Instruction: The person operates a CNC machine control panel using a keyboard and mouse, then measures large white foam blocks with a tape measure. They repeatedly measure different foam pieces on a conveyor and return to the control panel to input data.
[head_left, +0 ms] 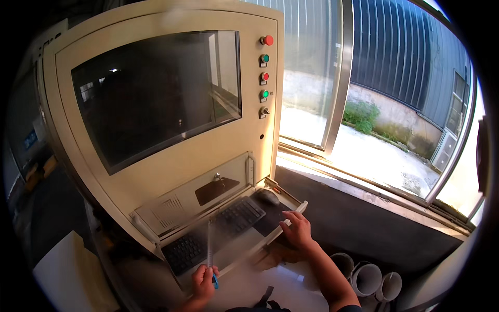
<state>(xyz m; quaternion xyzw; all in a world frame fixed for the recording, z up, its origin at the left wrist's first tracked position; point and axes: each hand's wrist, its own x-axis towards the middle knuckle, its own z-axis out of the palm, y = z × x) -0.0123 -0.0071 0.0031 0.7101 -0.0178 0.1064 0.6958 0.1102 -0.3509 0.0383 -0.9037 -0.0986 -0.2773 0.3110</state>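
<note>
At tray edge [291, 221]: right hand [297, 229].

Big machine box [171, 171]: painted metal, cream, smooth, a bit dusty. Screen [156, 99]: dark shiny glass w/ reflections. Keyboard [218, 229]: black matt plastic. Window frame [340, 78]: shiny bare metal. Pipes [366, 278]: smooth white plastic.

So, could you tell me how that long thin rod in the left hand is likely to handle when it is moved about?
The rod is slim and long, so it is probably light. It looks straight, suggesting stiffness, though it might flex. Held in the left hand only at its blue-tipped lower end, its upper end over the keyboard may wobble. Laid flat, it could roll.
</note>
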